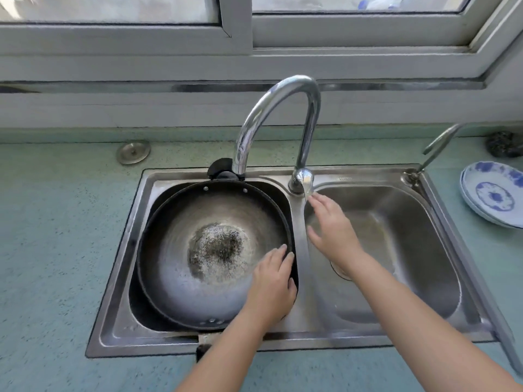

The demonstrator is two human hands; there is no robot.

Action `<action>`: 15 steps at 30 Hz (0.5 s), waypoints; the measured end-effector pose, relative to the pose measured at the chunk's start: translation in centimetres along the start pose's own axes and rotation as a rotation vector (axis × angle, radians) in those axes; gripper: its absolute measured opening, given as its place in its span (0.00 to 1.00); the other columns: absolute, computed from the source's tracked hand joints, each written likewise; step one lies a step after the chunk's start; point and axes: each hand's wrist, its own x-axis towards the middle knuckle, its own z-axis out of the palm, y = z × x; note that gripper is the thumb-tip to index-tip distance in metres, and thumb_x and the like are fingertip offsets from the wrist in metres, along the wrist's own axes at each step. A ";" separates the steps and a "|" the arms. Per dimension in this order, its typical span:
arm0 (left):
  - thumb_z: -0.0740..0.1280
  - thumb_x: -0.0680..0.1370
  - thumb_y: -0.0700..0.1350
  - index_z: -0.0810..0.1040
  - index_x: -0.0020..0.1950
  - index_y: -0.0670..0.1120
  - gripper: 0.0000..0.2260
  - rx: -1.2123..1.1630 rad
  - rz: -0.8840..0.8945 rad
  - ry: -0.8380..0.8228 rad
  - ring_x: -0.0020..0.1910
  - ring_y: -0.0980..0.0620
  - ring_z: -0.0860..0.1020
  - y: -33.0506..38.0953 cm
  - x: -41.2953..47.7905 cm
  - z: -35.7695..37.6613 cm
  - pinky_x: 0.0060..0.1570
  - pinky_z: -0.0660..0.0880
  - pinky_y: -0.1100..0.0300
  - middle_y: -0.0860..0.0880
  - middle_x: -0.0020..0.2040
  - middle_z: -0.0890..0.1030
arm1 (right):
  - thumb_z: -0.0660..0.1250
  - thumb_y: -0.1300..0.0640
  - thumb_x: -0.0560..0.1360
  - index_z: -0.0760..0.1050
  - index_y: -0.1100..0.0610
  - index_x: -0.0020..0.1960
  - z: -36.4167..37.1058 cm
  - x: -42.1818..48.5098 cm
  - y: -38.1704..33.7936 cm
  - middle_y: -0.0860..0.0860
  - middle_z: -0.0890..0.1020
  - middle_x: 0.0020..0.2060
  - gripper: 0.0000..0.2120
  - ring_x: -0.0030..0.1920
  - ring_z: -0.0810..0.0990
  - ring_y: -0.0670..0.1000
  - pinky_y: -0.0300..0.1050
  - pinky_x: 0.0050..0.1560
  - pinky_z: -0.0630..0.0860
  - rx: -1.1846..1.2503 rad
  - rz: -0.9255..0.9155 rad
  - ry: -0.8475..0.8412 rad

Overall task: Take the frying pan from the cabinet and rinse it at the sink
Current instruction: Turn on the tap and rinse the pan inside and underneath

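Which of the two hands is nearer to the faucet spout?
The right hand. Its fingertips reach up to just under the faucet spout, over the right basin. The left hand rests on the frying pan rim in the left basin, farther from the spout.

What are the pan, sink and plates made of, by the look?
Frying pan: dark metal, matte, worn grey-white at the centre, rivets at the rim.
Sink: likely stainless steel, brushed with soft reflections.
Plates: glazed ceramic or porcelain, white with blue pattern.

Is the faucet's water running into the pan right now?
No, the faucet spout pours over the right basin onto the right hand; the frying pan sits left.
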 end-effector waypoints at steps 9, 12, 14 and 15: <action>0.75 0.56 0.33 0.82 0.52 0.36 0.24 0.042 -0.047 -0.002 0.51 0.42 0.82 0.2 1.4 1.5 0.46 0.80 0.47 0.41 0.54 0.83 | 0.67 0.73 0.66 0.75 0.68 0.60 0.5 3.0 1.3 0.62 0.79 0.59 0.22 0.63 0.74 0.64 0.61 0.59 0.75 -0.052 -0.163 0.187; 0.75 0.57 0.33 0.82 0.52 0.36 0.23 0.047 -0.053 0.006 0.52 0.42 0.82 0.3 1.4 1.5 0.47 0.80 0.47 0.41 0.54 0.83 | 0.69 0.77 0.61 0.78 0.71 0.52 0.3 3.9 1.7 0.64 0.82 0.50 0.19 0.54 0.80 0.64 0.59 0.53 0.78 0.007 -0.242 0.265; 0.75 0.57 0.34 0.82 0.52 0.36 0.23 0.055 -0.054 0.006 0.52 0.42 0.82 0.3 1.4 1.5 0.47 0.80 0.47 0.41 0.54 0.83 | 0.70 0.78 0.58 0.79 0.71 0.49 0.0 4.3 2.0 0.64 0.82 0.47 0.19 0.49 0.82 0.63 0.56 0.49 0.80 0.033 -0.266 0.261; 0.75 0.57 0.34 0.82 0.52 0.37 0.24 0.058 -0.052 0.002 0.52 0.43 0.82 0.3 1.4 1.5 0.47 0.80 0.48 0.41 0.54 0.83 | 0.70 0.78 0.56 0.79 0.71 0.48 -0.1 4.5 2.1 0.64 0.82 0.46 0.20 0.47 0.83 0.62 0.55 0.47 0.80 0.038 -0.277 0.248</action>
